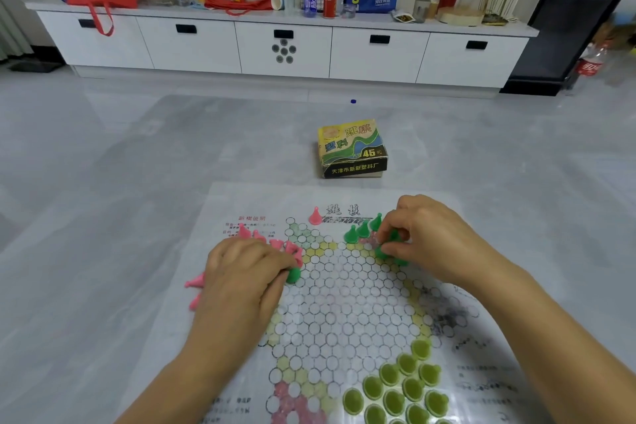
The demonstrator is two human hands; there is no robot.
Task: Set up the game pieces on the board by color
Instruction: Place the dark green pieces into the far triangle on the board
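Note:
A Chinese checkers board (344,289) printed on a plastic sheet lies on the floor. My left hand (241,272) rests at the board's left side, fingers closed on a dark green piece (293,275), with pink pieces (275,243) around and under it. My right hand (430,237) is at the upper right point, pinching a dark green piece (392,237). Three dark green pieces (363,229) stand upright just left of it. One pink piece (315,216) stands alone near the top. Several light green pieces (406,385) fill the lower right point.
The game's cardboard box (352,148) sits on the grey floor beyond the board. A small blue cap (353,101) lies farther away. A long white cabinet (282,48) with bags, bottles and a can lines the back wall. Two pink pieces (195,282) lie tipped off the board's left edge.

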